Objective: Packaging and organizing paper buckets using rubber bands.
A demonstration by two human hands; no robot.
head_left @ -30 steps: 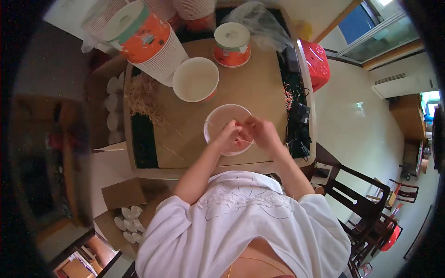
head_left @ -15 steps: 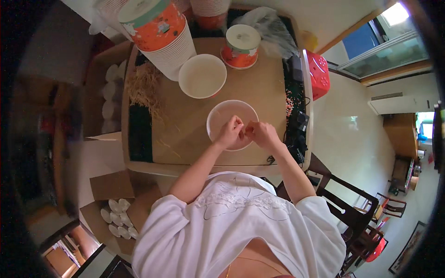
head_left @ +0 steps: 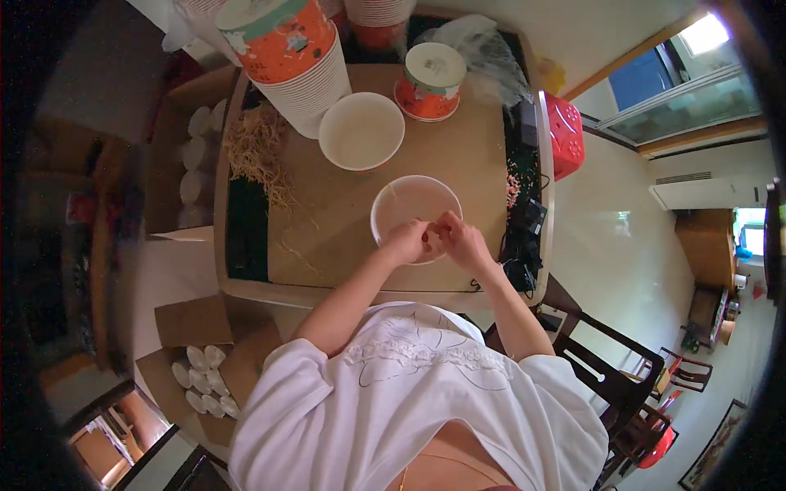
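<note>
Both of my hands meet over the near rim of a white paper tub [head_left: 403, 201], their fingertips together. My left hand [head_left: 406, 241] is closed in a pinch, and so is my right hand [head_left: 462, 243]. Whatever lies between the fingers is too small and hidden to name. A pale thin strand shows inside the tub, at its far left. Just beyond stands a second open white tub [head_left: 362, 132]. To the left on the table lies a loose heap of tan, straw-like strands [head_left: 255, 153], a few of them straying toward the front.
A tall stack of paper tubs [head_left: 304, 86] stands at the back left. An orange tub with a pale lid [head_left: 432, 80] and a clear plastic bag [head_left: 487, 57] are at the back. Small pink bits [head_left: 513, 184] and black devices [head_left: 532, 214] line the right edge.
The view has shifted slightly. My hands stay over the tub, with the right hand's fingers now drawn closer against the left's. A pale strand now shows in the tub.
</note>
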